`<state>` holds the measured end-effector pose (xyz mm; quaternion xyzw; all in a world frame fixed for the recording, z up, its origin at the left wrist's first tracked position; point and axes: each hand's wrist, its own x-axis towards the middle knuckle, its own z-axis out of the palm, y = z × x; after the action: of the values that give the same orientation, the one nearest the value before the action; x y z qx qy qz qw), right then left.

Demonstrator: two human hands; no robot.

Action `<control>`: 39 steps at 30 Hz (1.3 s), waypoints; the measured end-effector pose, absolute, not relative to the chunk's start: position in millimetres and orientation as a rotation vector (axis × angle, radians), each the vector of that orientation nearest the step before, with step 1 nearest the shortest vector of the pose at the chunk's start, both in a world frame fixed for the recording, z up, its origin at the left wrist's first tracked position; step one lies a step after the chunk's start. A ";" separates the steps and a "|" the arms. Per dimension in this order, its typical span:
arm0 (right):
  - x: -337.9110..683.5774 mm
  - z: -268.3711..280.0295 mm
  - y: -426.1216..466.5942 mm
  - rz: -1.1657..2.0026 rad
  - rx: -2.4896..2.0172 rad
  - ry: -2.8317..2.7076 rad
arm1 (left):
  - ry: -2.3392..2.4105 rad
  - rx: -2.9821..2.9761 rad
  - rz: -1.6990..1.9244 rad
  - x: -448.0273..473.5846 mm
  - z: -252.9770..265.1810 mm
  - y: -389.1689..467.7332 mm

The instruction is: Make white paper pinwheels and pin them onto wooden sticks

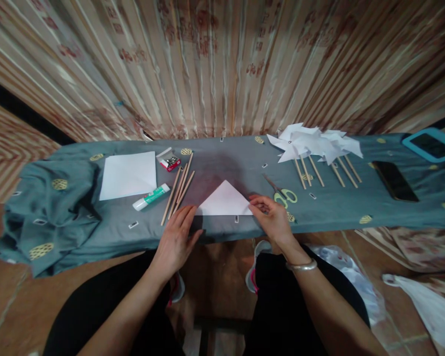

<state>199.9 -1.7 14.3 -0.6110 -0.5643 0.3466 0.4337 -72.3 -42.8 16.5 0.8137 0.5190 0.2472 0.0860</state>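
Observation:
A white sheet of paper folded into a triangle (226, 200) lies on the cloth in front of me, its point away from me and its long edge near me. My left hand (178, 237) rests at its left corner, fingers stretched out and thumb apart. At the right corner, my right hand (272, 215) pinches the paper between thumb and fingers. Green-handled scissors (282, 192) lie just beyond my right hand. Several thin wooden sticks (180, 190) are beside my left hand, with a glue stick (151, 197) farther left.
A stack of white paper (129, 174) and a small red box of metal pins (168, 159) are at the left. Several paper pinwheels (313, 142) on sticks lie at the right, near a black phone (394, 181) and a blue-framed device (433, 144). Bunched cloth (59, 207) covers the left end.

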 end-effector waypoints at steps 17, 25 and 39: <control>187.9 44.5 -23.8 0.631 -1.386 -1.731 | 1.403 2.243 1.156 -29.5 50.7 13.2; 209.0 48.3 -15.2 0.921 -1.431 -1.871 | 1.086 2.334 1.235 -24.0 49.8 4.8; 206.5 25.3 -22.1 0.565 -1.377 -1.999 | 1.402 2.643 0.594 -35.4 27.5 -4.2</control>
<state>206.5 -22.1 25.3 -0.5237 -0.7602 0.2148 0.3191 -35.4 -4.2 27.5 0.8656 0.4592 0.1945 0.0455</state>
